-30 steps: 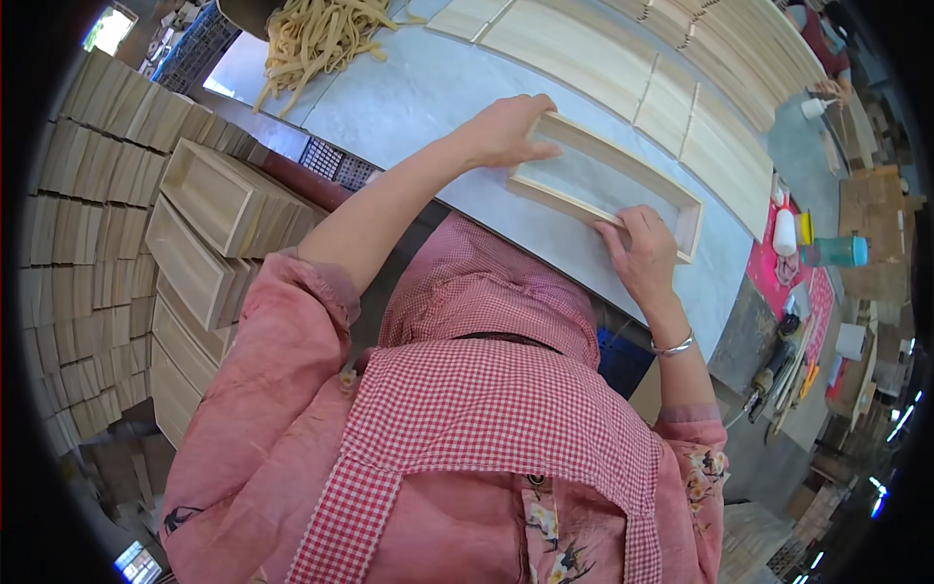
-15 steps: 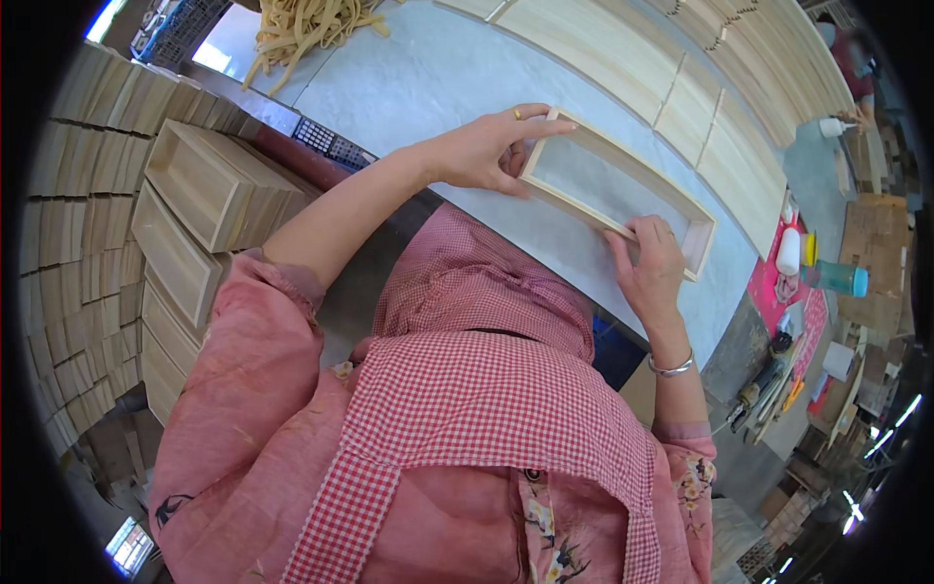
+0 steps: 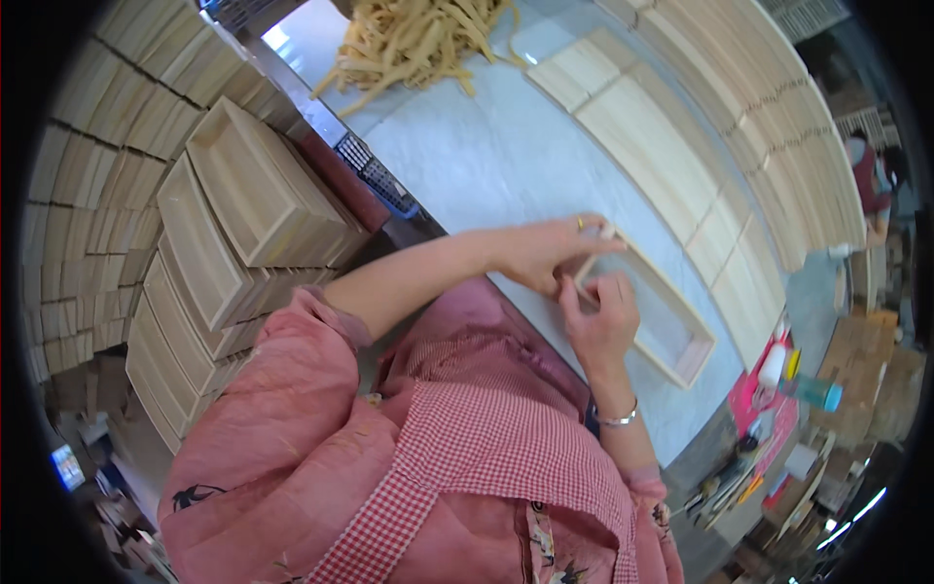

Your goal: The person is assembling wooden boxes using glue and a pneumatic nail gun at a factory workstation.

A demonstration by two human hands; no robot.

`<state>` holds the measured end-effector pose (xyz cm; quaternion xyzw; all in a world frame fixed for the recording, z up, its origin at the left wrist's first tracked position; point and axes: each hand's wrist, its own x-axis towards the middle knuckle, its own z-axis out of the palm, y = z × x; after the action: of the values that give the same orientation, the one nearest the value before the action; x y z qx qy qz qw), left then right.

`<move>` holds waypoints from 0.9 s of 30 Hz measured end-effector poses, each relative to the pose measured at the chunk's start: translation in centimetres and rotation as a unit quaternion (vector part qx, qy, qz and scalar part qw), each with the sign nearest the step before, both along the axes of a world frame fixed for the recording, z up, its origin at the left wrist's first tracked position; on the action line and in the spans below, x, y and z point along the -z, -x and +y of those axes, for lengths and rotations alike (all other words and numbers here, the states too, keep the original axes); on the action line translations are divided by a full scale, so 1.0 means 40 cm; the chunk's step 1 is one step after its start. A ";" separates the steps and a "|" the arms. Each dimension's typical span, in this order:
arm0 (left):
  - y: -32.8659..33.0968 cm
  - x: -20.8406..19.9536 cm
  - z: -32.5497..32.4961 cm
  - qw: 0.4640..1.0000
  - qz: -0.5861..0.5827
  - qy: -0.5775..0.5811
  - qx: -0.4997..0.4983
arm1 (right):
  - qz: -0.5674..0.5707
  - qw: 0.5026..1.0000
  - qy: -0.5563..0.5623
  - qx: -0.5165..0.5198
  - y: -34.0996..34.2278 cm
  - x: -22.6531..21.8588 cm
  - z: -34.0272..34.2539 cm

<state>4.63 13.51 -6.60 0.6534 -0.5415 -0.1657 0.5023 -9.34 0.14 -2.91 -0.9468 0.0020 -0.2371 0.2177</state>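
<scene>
A long rectangular frame of thin pale wood [image 3: 671,295] lies on the grey-white tabletop [image 3: 486,161], the table's surface showing through its middle. My left hand [image 3: 553,251] is closed around the frame's left end, thumb on the near side and fingers over the far corner. Close beside it, my right hand [image 3: 603,316] has its fingers pinched together at the near-left corner. Both hands cover that corner, so whether anything small is between the right fingertips is hidden. A silver bangle is on my right wrist.
Beyond the frame lie flat wooden panels [image 3: 671,161] and a long row of stacked boards [image 3: 778,127]. Tan strips [image 3: 418,44] are heaped at the far left. Wooden trays [image 3: 258,185] are piled left of the table. A teal-capped bottle [image 3: 812,392] stands right, among tools.
My right hand has slid left along the frame's near side, up to my left hand. The left hand keeps its hold on the left end. The whole view has shifted.
</scene>
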 end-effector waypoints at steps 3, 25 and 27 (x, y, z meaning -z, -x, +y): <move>0.003 0.031 -0.013 0.995 0.001 0.101 0.006 | 0.059 0.995 -0.076 -0.039 -0.018 -0.026 -0.025; -0.006 -0.020 0.008 0.991 0.124 -0.045 0.036 | -0.047 0.996 -0.077 -0.030 -0.867 -0.107 0.064; 0.004 -0.045 0.011 0.974 0.211 -0.056 0.055 | -0.057 0.977 -0.191 -0.071 -0.815 -0.229 0.019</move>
<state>4.46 13.96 -4.79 0.6001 -0.4481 -0.3575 0.5580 23.25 0.89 6.27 -0.8702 -0.0326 -0.2697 0.4110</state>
